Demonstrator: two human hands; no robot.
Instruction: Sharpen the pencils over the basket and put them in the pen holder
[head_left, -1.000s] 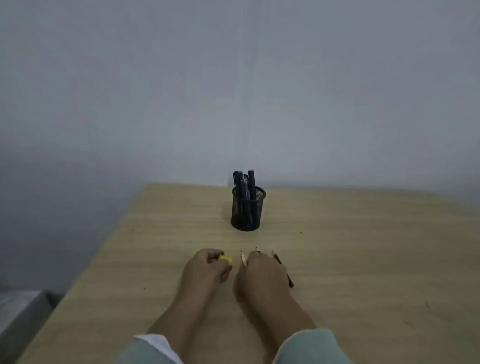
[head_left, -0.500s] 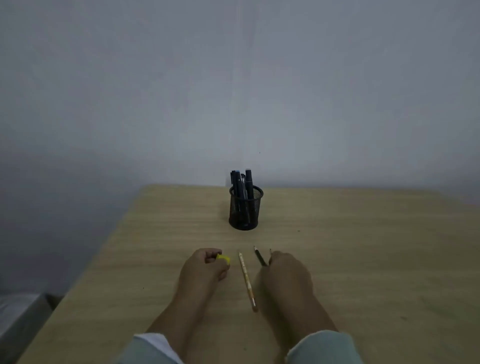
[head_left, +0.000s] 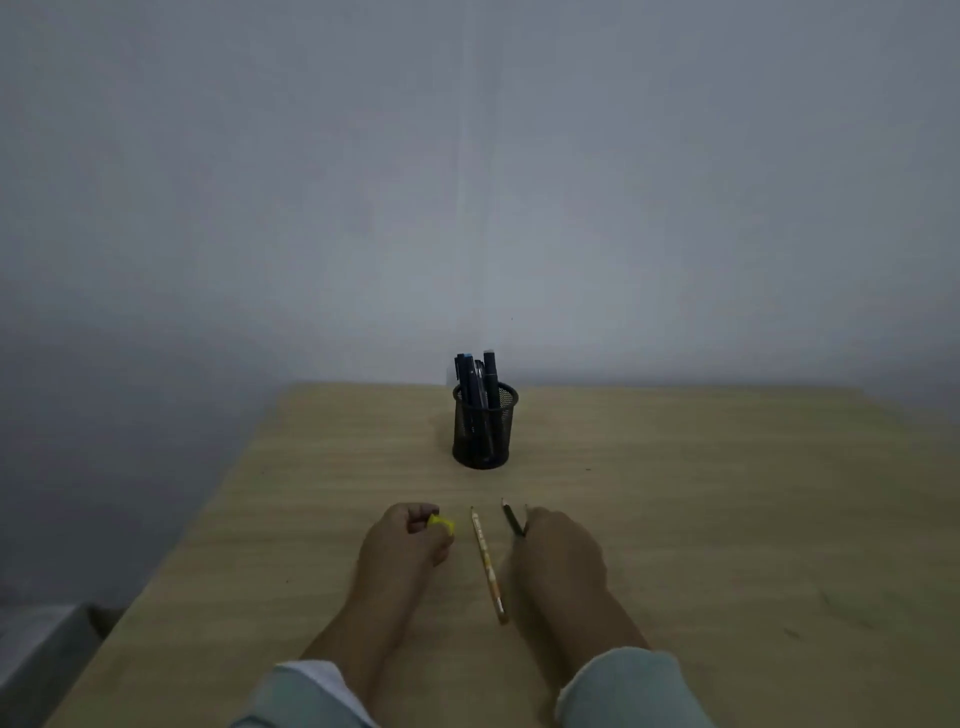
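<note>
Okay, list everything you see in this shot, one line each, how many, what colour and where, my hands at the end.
pen holder: one, black mesh, upright at the table's far middle
pens: several, dark, standing in the pen holder
light pencil: one, pale with orange marks, flat on the table between the hands
dark pencil: one, dark, near end under the right hand
sharpener: one, yellow, in the left hand
table: one, light wood, under everything
wall: one, grey, behind the table
grey container: one, grey, lower left beside the table, partly in view
sleeves: two, pale grey-green, bottom edge
left hand: one, pinches the sharpener
right hand: one, rests over the dark pencil, hold hidden
</note>
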